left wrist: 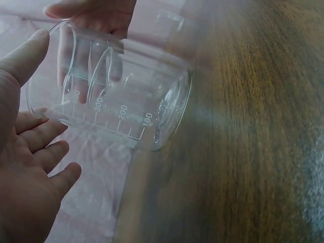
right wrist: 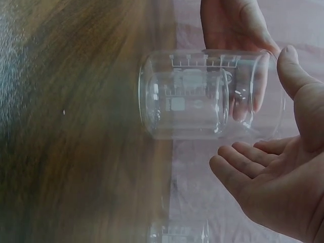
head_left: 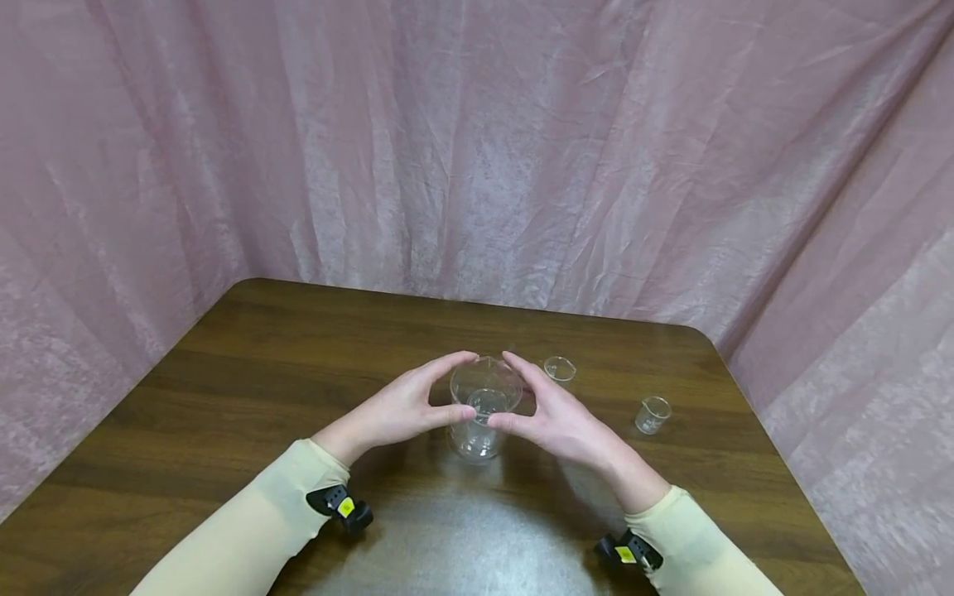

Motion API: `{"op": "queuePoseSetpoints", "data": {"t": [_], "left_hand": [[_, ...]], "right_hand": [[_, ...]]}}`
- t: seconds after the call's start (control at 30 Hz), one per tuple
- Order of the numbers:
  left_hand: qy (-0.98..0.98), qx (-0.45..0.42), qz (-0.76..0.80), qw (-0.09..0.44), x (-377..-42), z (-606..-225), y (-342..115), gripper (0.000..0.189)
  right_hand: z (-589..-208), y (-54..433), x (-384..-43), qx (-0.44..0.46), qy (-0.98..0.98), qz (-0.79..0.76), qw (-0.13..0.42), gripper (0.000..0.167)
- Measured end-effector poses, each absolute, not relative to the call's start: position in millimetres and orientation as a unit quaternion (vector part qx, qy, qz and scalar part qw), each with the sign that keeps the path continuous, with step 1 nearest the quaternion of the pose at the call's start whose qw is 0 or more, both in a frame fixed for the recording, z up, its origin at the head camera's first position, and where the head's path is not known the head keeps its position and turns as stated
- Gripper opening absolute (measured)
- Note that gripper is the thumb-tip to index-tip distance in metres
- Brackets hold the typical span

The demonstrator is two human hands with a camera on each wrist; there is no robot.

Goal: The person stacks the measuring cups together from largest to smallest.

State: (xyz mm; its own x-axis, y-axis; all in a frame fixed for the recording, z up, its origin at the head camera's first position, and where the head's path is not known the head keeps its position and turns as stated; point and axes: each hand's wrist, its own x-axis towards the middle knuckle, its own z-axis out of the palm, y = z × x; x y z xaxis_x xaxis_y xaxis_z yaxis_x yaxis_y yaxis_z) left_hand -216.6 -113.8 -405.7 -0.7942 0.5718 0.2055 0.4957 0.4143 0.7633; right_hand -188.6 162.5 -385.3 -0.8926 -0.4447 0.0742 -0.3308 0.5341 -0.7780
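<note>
A large clear glass beaker (head_left: 464, 434) stands upright between both hands, with a smaller beaker (right wrist: 177, 104) nested inside it. White graduation marks run up the side of the large beaker, plain in the left wrist view. My left hand (head_left: 398, 407) holds the large beaker's rim from the left, thumb on the near side, forefinger at the far side. From the right, my right hand (head_left: 566, 420) holds the same rim in a mirrored way. The other fingers of both hands spread loosely beside the glass. Whether its base touches the table cannot be told.
Behind the right hand a glass beaker (head_left: 560, 369) stands partly hidden. A small beaker (head_left: 652, 416) stands farther right on the brown wooden table (head_left: 224, 397). Pink curtains (head_left: 477, 165) hang behind the table and along its sides.
</note>
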Motion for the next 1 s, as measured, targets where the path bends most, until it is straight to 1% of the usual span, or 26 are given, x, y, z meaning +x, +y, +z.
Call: {"op": "queuePoseSetpoints", "data": {"t": [0.2,0.37,0.53,0.77,1.0], "left_hand": [[0.838,0.318,0.442,0.043,-216,-404,-114,0.081],[0.837,0.319,0.442,0.041,-216,-403,-115,0.081],[0.836,0.324,0.441,0.04,-216,-404,-115,0.081],[0.833,0.327,0.445,0.037,-216,-405,-112,0.086],[0.837,0.32,0.443,0.029,-212,-406,-108,0.09]], "right_hand": [[-379,172,-191,-0.213,0.878,-0.426,0.05,0.094],[-373,184,-193,-0.202,0.892,-0.405,0.018,0.091],[-372,196,-194,-0.17,0.917,-0.36,-0.012,0.091],[-376,210,-201,-0.149,0.942,-0.297,-0.04,0.097],[-386,219,-213,-0.154,0.955,-0.244,-0.067,0.096]]}}
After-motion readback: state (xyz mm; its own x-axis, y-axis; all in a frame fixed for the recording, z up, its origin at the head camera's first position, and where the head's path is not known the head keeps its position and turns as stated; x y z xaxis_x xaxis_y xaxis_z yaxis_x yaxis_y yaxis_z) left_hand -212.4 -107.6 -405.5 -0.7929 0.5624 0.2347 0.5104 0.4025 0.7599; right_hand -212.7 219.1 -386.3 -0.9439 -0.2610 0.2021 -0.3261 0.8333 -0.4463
